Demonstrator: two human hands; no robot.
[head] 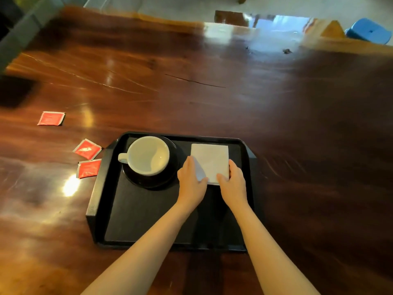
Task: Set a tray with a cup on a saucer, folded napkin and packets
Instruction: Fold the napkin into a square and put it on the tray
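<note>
The tray [100,194] lay near the table's [212,81] front edge, with a white cup [148,155] on a dark saucer [153,182] in its far left corner and a white napkin [211,160] in its far right corner. The left hand [191,180] and right hand [232,182] rested spread on the napkin's near edge, fingers flat along its sides. Three red packets [87,149] [88,168] [51,118] lay on the table left of the tray.

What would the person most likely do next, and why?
Probably let go of the white napkin and reach for a red packet. The cup already sits on its black saucer in the tray, both hands rest on the napkin, and all three packets still lie on the table.
</note>
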